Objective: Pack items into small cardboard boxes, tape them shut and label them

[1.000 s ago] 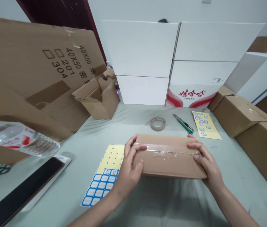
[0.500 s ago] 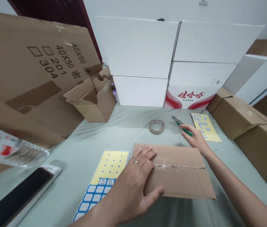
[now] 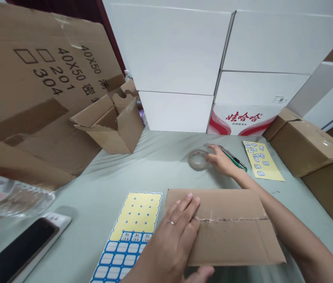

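Note:
A flat brown cardboard box [image 3: 231, 228] with a taped seam lies in front of me on the pale green table. My left hand [image 3: 172, 243] presses flat on its left part, fingers stretched out, a ring on one finger. My right hand [image 3: 221, 160] reaches past the box to the roll of clear tape [image 3: 197, 160] and touches its right side with the fingertips. A green utility knife [image 3: 234, 158] lies just right of that hand.
A blue and yellow label sheet [image 3: 131, 232] lies left of the box, a smaller yellow sheet [image 3: 261, 160] at the right. An open small carton [image 3: 110, 124], big cardboard sheet, white boxes [image 3: 178, 59], brown boxes [image 3: 308, 145], water bottle [image 3: 13, 196] and phone [image 3: 15, 251] surround.
Both hands held the box ends a second ago. The right hand let go, passed over the knife and now touches the tape roll. The left hand laid itself flat on the box.

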Available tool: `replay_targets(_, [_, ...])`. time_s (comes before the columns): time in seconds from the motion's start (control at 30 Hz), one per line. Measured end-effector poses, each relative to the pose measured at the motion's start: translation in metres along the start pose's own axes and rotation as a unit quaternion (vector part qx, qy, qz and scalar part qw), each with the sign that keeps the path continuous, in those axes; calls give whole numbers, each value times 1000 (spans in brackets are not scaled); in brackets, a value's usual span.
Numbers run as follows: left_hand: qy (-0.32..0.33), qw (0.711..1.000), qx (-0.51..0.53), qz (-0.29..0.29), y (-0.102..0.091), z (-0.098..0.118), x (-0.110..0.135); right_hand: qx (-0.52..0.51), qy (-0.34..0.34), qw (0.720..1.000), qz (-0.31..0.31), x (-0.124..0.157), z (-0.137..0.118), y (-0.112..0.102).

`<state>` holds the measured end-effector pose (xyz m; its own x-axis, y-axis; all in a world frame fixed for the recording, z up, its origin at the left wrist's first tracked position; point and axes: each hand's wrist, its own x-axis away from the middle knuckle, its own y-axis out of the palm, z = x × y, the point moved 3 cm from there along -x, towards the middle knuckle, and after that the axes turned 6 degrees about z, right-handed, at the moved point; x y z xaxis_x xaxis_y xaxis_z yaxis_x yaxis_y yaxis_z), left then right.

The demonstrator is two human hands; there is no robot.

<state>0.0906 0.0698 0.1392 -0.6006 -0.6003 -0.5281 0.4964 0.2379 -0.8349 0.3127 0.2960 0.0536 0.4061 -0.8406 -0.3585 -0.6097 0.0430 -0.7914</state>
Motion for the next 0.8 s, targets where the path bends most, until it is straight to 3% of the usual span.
replay_targets(0.2, [-13,1000,-2,-10,-2,1,-3,-75,42,996,-10,29,-33,-66])
replay_targets(0.33, [-4,1000,-21,10,-4,4,-7,-144,75,987,5,58,-73,-118])
replay_targets(0.43, [0,1000,-23,19,-3,6,-10,-235,96,967,37,74,-107,-144])
replay_targets(0.6, [-31,999,-12,-9,-6,6,-15,-279,125,951,47,89,-158,-154])
replay_targets(0.73, [-115,990,55,-61,-11,7,-27,-229,78,969,-54,95,-186,-145])
replay_targets(0.8, [-155,980,116,-54,-10,10,-35,-197,38,977,-77,97,-196,-140])
